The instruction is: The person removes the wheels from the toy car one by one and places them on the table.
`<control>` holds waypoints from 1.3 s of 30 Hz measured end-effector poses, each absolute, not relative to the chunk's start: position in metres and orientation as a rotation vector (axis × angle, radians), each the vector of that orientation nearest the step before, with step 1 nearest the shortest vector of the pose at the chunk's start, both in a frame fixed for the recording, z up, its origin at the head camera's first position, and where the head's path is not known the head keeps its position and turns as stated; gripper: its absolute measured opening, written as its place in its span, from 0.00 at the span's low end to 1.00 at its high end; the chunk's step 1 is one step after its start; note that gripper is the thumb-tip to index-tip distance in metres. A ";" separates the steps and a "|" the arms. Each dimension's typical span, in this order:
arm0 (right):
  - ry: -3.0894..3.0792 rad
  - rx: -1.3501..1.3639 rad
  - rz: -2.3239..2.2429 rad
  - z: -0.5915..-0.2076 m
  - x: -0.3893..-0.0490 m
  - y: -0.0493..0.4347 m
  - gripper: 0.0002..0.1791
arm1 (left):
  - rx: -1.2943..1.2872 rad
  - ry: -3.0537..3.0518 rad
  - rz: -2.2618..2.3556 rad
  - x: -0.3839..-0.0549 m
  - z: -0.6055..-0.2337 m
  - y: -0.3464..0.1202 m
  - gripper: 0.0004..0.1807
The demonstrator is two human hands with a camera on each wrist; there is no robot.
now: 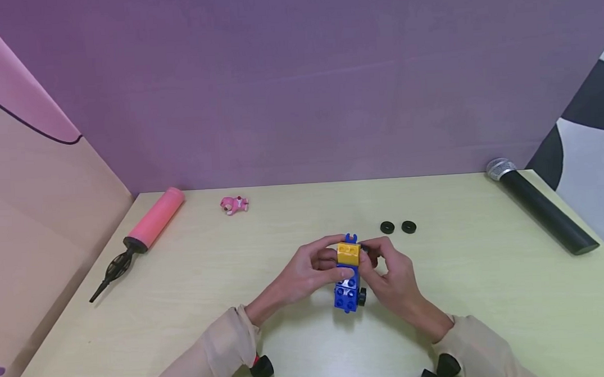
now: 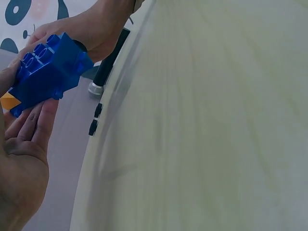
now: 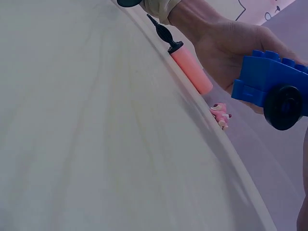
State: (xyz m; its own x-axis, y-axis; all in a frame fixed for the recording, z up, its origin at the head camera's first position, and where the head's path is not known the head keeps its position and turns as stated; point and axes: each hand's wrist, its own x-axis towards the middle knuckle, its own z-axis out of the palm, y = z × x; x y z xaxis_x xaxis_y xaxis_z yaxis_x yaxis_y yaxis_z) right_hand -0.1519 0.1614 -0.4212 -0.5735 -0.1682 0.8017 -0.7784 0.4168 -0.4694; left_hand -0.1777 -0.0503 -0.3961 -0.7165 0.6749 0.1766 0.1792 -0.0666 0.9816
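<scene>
A blue toy block car (image 1: 345, 299) with a yellow block (image 1: 349, 254) on it is held just above the table, between both hands. My left hand (image 1: 308, 275) grips it from the left side, thumb on top of the blue part. A black wheel (image 3: 284, 107) sits on its right side at the near end. At the far end of that same side, my right hand (image 1: 394, 277) pinches a second black wheel (image 1: 364, 247) against the car, mostly hidden by the fingers. Studs on the blue body (image 2: 53, 70) show in the left wrist view; there the yellow block is partly covered.
Two loose black wheels, one here (image 1: 409, 227), lie beyond my right hand. A black microphone (image 1: 546, 211) lies at the right edge. To the left are a pink hand pump (image 1: 156, 220) and a small pink bear figure (image 1: 234, 205). A purple wall (image 1: 298, 98) backs the table.
</scene>
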 end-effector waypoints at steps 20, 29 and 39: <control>-1.982 0.831 1.493 -0.418 -0.150 0.160 0.13 | 0.916 1.899 1.841 -0.180 -0.394 -0.052 0.37; -2.023 0.794 1.340 -0.418 -0.150 0.163 0.13 | 0.927 1.895 1.829 -0.178 -0.395 -0.051 0.38; -2.021 0.843 1.177 -0.417 -0.154 0.167 0.12 | 0.926 1.905 1.789 -0.179 -0.393 -0.050 0.37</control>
State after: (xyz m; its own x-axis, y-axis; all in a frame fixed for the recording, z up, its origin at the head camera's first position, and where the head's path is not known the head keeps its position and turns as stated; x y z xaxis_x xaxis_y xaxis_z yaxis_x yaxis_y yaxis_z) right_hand -0.1540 0.1670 -0.4167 -0.5865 -0.2053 0.7835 -0.7828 0.3918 -0.4833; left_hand -0.1788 -0.0502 -0.3932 -0.7169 0.6766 0.1684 0.2105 -0.0203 0.9774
